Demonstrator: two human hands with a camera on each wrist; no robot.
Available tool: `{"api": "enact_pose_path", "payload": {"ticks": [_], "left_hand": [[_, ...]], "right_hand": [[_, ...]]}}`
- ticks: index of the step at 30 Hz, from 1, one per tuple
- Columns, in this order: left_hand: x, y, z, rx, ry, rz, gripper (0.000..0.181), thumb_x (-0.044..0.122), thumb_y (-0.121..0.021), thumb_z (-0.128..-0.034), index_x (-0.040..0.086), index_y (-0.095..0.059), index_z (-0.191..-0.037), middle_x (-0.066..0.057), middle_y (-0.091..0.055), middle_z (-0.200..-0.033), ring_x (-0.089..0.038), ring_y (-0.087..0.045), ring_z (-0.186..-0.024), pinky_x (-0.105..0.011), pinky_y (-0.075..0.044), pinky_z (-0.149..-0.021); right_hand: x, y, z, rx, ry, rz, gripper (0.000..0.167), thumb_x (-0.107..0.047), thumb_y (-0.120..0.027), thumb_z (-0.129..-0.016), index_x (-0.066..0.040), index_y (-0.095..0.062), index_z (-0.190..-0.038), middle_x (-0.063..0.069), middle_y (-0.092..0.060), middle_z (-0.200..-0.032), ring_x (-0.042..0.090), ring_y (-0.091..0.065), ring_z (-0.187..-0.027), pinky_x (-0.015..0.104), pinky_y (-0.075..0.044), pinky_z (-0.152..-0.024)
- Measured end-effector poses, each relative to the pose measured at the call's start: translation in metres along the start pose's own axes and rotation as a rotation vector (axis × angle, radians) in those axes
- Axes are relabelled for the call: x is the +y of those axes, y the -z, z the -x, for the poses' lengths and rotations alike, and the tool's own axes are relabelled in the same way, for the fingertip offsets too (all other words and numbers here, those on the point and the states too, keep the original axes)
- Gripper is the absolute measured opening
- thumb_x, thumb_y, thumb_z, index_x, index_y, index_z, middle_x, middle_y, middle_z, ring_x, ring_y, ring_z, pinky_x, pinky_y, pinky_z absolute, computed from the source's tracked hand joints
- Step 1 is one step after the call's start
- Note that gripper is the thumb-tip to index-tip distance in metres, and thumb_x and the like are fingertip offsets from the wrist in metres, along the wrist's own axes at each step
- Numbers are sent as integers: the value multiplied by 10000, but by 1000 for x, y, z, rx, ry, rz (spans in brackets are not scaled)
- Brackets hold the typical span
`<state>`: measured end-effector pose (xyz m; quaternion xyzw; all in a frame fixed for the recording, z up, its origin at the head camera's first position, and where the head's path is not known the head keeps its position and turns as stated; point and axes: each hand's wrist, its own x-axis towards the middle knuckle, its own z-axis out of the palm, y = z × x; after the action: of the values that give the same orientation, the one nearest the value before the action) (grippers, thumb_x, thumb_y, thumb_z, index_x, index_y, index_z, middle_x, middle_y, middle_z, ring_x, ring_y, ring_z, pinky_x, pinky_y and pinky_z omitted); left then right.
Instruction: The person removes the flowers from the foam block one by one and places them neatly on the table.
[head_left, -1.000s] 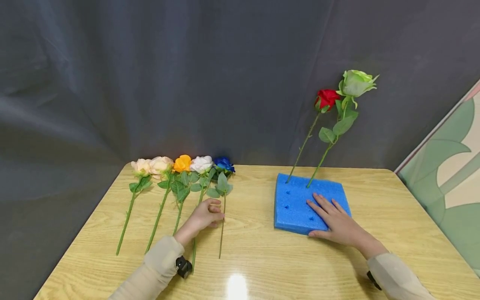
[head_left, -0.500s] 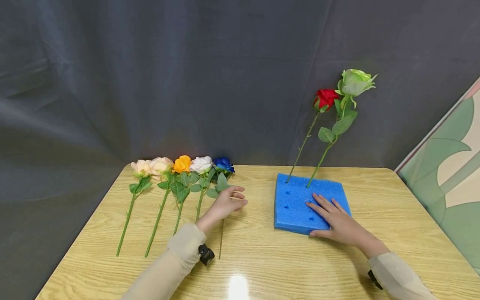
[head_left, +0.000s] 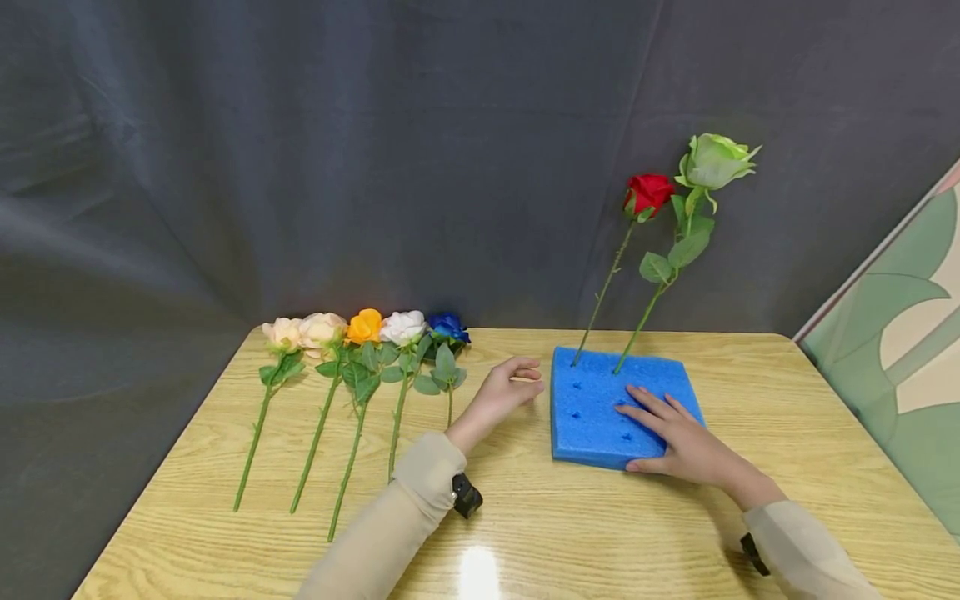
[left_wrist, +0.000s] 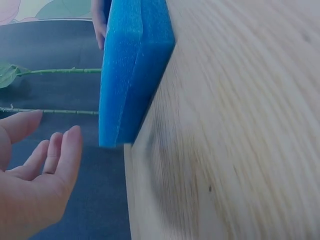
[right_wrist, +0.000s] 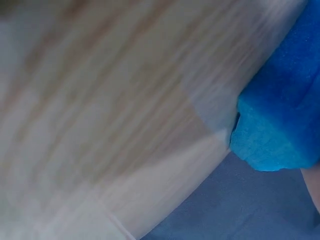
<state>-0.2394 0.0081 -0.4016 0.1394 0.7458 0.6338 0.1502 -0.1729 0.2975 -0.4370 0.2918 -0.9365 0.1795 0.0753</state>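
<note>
A blue foam block [head_left: 600, 425] lies on the right half of the table, with a red rose [head_left: 649, 196] and a pale green rose [head_left: 716, 162] standing in its rear part, both leaning right. My right hand [head_left: 686, 442] rests spread on the block's right side. Just left of the block my left hand [head_left: 498, 398] hovers, fingers relaxed and slightly bent, holding nothing. In the left wrist view that hand [left_wrist: 40, 170] is beside the foam's edge [left_wrist: 120, 80], not touching it. Small holes show in the foam's top.
Several roses lie in a row on the table's left: two pale peach [head_left: 322, 333], an orange [head_left: 364, 327], a white [head_left: 403, 328] and a blue one [head_left: 448, 327]. My left forearm [head_left: 405, 517] covers some lower stems. A dark curtain [head_left: 450, 167] hangs behind.
My left hand has moved right, from over the blue rose's stem to beside the foam block, carrying nothing. My right hand has stayed on the foam.
</note>
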Motion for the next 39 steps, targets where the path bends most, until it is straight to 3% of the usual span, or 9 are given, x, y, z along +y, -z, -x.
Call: {"api": "enact_pose_path", "payload": {"ticks": [8, 13, 15, 19, 22, 24, 27, 33, 39], "left_hand": [[2, -15, -9, 8, -57, 35, 434, 84, -564, -953, -37, -464, -1357, -250, -529, -1312, -367, -539, -1224, -441, -515, -968], [6, -25, -15, 25, -76, 65, 437, 60, -546, -957, -5, -456, -1380, -224, -498, -1374, -350, -499, -1280, -424, -486, -1020], [6, -29, -18, 31, -74, 68, 445, 55, -540, -959, 14, -448, -1393, -202, -482, -1402, -340, -478, -1305, -421, -468, -1047], [6, -35, -22, 25, -60, 50, 481, 57, -510, -976, 47, -393, -1442, -154, -426, -1473, -306, -420, -1365, -408, -432, -1089], [6, -38, -25, 15, -47, 24, 497, 62, -472, -993, 71, -346, -1474, -117, -389, -1512, -279, -378, -1399, -406, -405, -1114], [5, -41, -27, 7, -40, 15, 501, 62, -455, -999, 85, -330, -1485, -94, -372, -1527, -264, -358, -1414, -403, -391, -1125], [4, -45, -30, -8, -34, 12, 512, 61, -440, -1003, 102, -310, -1496, -69, -349, -1544, -248, -336, -1428, -404, -373, -1139], [0, -50, -37, -10, -23, 27, 545, 26, -431, -991, 115, -284, -1508, -59, -320, -1559, -243, -310, -1442, -414, -345, -1156], [-1, -55, -41, -24, -23, 50, 567, -2, -406, -983, 112, -255, -1518, -66, -297, -1570, -241, -286, -1453, -410, -309, -1177]], "right_hand": [[5, 3, 0, -1, 34, -36, 755, -409, -784, -751, -138, -483, -1389, 220, -352, -1499, 60, -108, -1486, 169, 90, -1186], [7, 5, 0, 5, 65, -78, 728, -349, -802, -738, -138, -505, -1368, 185, -345, -1518, 260, -210, -1477, 131, 88, -1162], [7, 6, 1, 5, 78, -81, 718, -337, -802, -739, -135, -507, -1362, 177, -342, -1522, 259, -206, -1478, 126, 87, -1158], [7, 7, 1, -4, 72, -76, 731, -350, -800, -739, -127, -498, -1366, 196, -345, -1514, 83, -113, -1482, 135, 86, -1163], [4, 8, 0, -39, 12, -107, 724, -370, -776, -769, -115, -479, -1378, 226, -336, -1507, 130, -120, -1494, 262, 55, -1223], [2, 10, -1, -55, -38, -147, 678, -352, -739, -816, -84, -470, -1378, 250, -332, -1499, 299, -185, -1479, 441, -10, -1236], [0, 13, -5, -51, -126, -166, 623, -317, -668, -887, -30, -441, -1392, 287, -324, -1490, 481, -247, -1393, 630, -111, -1152], [1, 18, -6, -111, -299, -64, 736, -407, -542, -956, 29, -271, -1483, 313, -203, -1534, 498, -142, -1424, 675, -58, -1136], [2, 17, -4, -141, -337, -66, 758, -433, -506, -968, 25, -219, -1500, 299, -148, -1556, 481, -104, -1439, 678, -55, -1131]]}}
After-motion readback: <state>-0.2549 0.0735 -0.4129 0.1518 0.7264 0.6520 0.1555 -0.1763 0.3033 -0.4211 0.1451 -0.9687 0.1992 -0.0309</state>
